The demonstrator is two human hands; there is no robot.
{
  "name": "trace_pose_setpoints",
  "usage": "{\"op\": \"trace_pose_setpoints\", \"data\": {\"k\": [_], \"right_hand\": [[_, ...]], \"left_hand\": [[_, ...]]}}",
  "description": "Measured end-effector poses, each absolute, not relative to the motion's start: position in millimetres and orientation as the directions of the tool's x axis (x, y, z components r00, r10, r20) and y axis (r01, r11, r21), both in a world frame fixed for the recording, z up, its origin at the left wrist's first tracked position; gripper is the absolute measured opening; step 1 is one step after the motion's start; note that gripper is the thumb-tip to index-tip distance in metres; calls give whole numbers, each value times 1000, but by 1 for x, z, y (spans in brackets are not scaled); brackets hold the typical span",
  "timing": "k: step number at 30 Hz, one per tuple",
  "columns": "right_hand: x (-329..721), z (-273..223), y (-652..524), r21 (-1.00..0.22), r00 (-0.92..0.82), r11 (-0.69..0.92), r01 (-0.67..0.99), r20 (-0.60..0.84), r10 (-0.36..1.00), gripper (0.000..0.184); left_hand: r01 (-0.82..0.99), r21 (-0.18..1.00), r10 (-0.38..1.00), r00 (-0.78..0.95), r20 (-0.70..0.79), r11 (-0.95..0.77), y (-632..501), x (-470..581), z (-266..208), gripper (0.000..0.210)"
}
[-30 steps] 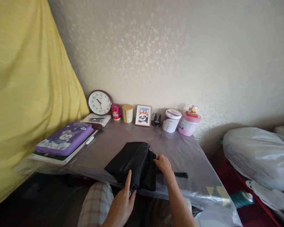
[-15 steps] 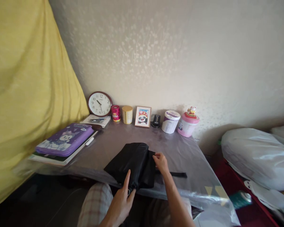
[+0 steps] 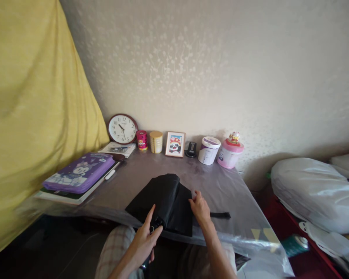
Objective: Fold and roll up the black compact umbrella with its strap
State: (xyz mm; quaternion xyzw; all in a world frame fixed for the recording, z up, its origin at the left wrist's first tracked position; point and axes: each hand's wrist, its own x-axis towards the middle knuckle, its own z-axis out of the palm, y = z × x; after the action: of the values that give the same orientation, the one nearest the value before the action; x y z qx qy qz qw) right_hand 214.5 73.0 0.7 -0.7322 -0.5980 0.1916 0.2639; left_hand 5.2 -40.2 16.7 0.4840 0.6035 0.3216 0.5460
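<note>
A black folding umbrella, its loose fabric folds spread out, lies at the table's front edge. My left hand is closed around its near end, with the thumb and index finger stretched along the fabric; part of a dark handle shows below the palm. At the right fold's outer edge, my right hand has its fingers curled, thumb and fingertips on the fabric border. A black strap lies flat on the table right of that wrist, its left end hidden behind the wrist.
A purple cartoon case sits on books at the left, beside a white pen-like object. Along the wall stand a clock, a pink can, a yellow canister, a picture frame and two tubs.
The umbrella's right fold has been drawn outward and lies flatter and wider. My left hand has shifted slightly left and down, exposing more of the handle.
</note>
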Motion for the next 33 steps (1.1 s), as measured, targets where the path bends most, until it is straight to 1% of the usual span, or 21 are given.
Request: {"op": "trace_pose_setpoints", "data": {"k": [1,3,4,5,7,9,12,16,18,20,22,24,25,27,29,30,31,33], "right_hand": [[213,2,70,-551,171,-81,831,114,979,37],[209,5,67,-409,13,91,908,244,970,32],[208,5,65,-362,-76,173,916,269,960,31],[206,4,64,-348,-144,233,908,265,954,31],[203,-1,60,-354,-220,295,887,238,946,32],[199,-6,53,-363,-250,320,875,229,941,33],[192,-11,33,-366,-305,379,850,245,920,34],[187,-8,0,-377,-413,478,793,245,877,38],[187,-4,-16,-383,-491,542,748,232,840,35],[188,1,-26,-397,-576,612,684,221,787,26],[191,5,-31,-446,-623,650,616,228,748,19],[197,7,-28,-519,-566,612,597,269,780,19],[201,6,-24,-557,-485,558,615,291,825,21],[210,3,-12,-614,-258,389,687,295,920,24],[219,-3,3,-631,-50,192,752,236,970,24],[223,-6,10,-628,13,115,770,196,981,25],[225,-8,16,-624,55,55,779,155,986,26],[228,-12,27,-633,90,-16,774,84,992,28]], "left_hand": [[234,916,934,71,-350,325,-40,5,16,76],[250,911,932,74,-354,327,-39,5,14,76],[260,908,931,72,-357,328,-39,6,13,76],[267,906,931,71,-359,329,-39,6,14,76],[273,903,929,75,-363,331,-39,7,15,75],[262,906,929,80,-362,331,-38,7,17,75],[239,909,925,89,-370,341,-38,6,18,75],[261,896,917,75,-391,360,-36,5,16,76],[267,897,920,77,-384,352,-36,5,16,74],[280,897,923,79,-376,341,-37,5,17,72],[299,895,927,77,-368,330,-37,6,18,71],[306,897,932,73,-356,319,-38,7,19,71],[307,898,933,75,-352,315,-38,7,19,71],[309,900,935,79,-345,306,-38,8,18,72],[316,900,937,82,-340,299,-38,8,17,71],[318,901,938,82,-337,296,-38,8,16,70],[318,902,939,81,-334,293,-38,8,16,70],[314,904,941,77,-330,291,-38,8,15,70]]}}
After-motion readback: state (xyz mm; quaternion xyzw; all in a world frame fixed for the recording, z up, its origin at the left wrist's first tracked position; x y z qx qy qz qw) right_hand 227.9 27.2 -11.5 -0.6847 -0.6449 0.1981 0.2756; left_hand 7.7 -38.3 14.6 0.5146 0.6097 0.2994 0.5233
